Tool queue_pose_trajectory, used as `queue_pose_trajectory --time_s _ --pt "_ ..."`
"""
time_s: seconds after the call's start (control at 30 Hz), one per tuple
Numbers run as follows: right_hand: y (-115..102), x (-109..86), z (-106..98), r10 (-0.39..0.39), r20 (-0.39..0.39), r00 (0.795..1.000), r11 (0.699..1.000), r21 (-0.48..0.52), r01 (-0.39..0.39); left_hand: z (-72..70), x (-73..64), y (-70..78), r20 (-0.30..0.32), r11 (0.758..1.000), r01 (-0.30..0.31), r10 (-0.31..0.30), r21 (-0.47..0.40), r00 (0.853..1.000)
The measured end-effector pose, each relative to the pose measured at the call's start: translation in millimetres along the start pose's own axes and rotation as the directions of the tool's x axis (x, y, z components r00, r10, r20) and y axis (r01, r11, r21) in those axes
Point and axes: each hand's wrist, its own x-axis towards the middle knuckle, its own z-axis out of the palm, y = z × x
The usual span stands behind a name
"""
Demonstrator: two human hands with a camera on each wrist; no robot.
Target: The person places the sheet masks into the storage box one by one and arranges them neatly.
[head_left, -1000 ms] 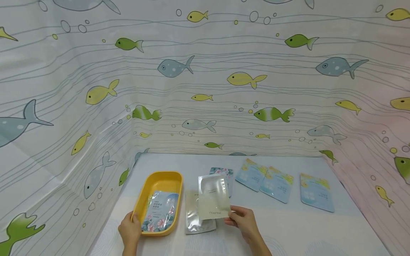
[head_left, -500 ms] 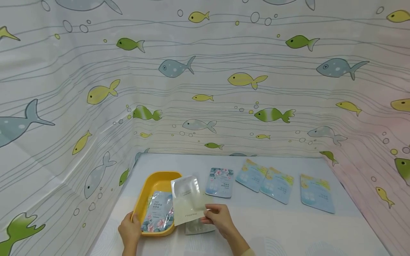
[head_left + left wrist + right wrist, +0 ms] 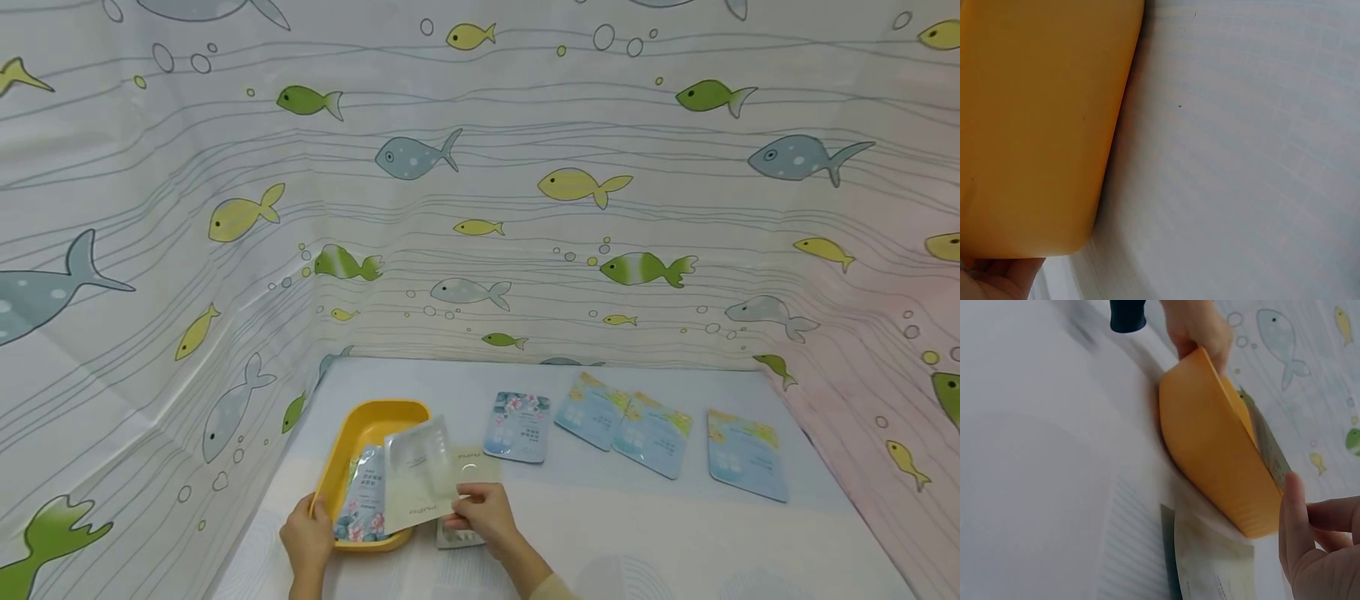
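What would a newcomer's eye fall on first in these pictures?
Probably the bright yellow tray on the left of the table, its rim gripped by the left hand. Next might come the pale sachet the right hand pinches over the tray's right edge, and the fish-patterned sheeting rising behind the table.

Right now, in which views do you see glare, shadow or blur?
Head view: pale glare on the held pouch, its small print unreadable; left wrist view: dim, with soft shadow on the table along the tray; right wrist view: shadow beside the tray, lettering on the lower pouch unclear.
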Motion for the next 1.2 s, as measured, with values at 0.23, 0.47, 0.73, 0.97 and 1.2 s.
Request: queue_pose_trajectory --time_s 0.23,0.47,0.73,0.97,1.2 --pt "0 4.4 14 0.035 -0.015 0.999 0.999 -0.002 -0.035 0.2 0.2 0.2 0.006 1.000 0.016 -0.016 0.003 1.000" --pt "2 8.5 25 0.036 -0.055 0.998 0.999 0.007 -0.035 0.1 -0.2 -0.1 0.001 1.000 0.020 -0.020 -0.004 1.000" --pt "4 15.3 42 0.043 -0.086 0.995 0.999 -0.022 -0.045 1.5 0.6 -0.8 -0.001 1.000 0.007 -0.007 -0.012 1.000" --pt "9 21.8 53 0.057 -0.085 0.995 0.998 -0.034 -0.060 2.1 0.7 -1.0 -0.019 1.000 -0.024 0.024 -0.014 1.000" --pt "7 21.3 58 0.014 -0.048 0.999 0.991 -0.134 -0.021 3.4 0.6 -3.5 -0.067 0.995 -0.090 0.087 -0.037 0.994"
